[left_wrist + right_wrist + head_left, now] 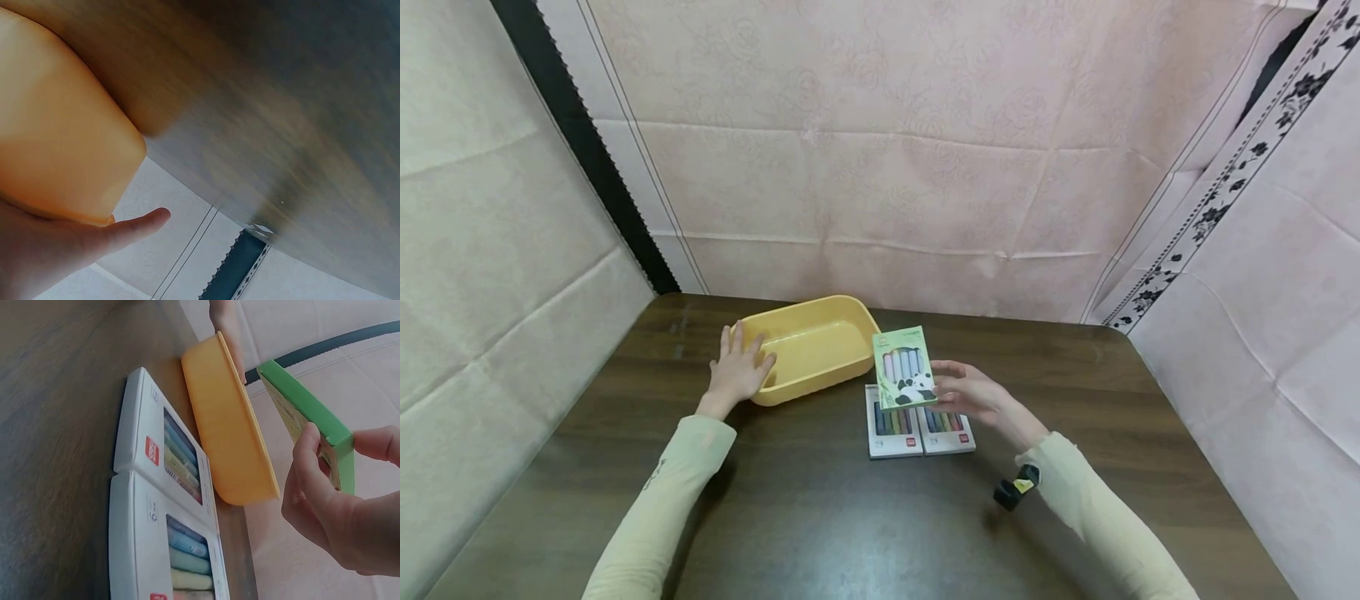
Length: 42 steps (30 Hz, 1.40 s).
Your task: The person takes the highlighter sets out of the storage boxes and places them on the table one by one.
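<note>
My right hand (968, 392) pinches a green box (904, 367) with a panda and pale coloured sticks pictured on its front. In the right wrist view, thumb and fingers grip opposite faces of the box near one end, and it is held up off the table. Below it lie two white boxes side by side, the left one (895, 447) and the right one (950, 443), with coloured sticks showing through their windows. With fingers spread, my left hand (737, 372) rests on the left rim of a yellow plastic tub (808, 383).
The brown wooden table (820, 517) carries the tub near its far edge. Pale cloth (880, 200) hangs behind the table, with more cloth on both sides. A black strap device (1017, 487) sits on the right wrist.
</note>
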Each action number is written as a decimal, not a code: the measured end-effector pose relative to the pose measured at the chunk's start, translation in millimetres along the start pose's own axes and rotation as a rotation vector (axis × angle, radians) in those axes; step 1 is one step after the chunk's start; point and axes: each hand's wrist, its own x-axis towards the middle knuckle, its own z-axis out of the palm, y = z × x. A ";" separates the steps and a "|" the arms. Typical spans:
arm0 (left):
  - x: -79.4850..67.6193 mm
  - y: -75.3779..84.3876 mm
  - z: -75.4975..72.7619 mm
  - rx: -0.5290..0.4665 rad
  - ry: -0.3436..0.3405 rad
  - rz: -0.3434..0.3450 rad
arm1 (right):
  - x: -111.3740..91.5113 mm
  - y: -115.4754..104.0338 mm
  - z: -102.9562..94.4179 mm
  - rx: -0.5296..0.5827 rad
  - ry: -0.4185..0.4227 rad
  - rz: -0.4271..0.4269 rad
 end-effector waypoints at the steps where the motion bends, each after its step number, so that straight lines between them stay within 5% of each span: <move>1: 0.2 0.1 0.2 -0.002 0.000 0.001 | -0.7 0.7 -1.2 0.003 -0.002 0.001; 42: -1.1 1.2 -0.7 0.024 0.010 -0.002 | -56.1 37.8 -65.3 -0.024 -0.076 0.002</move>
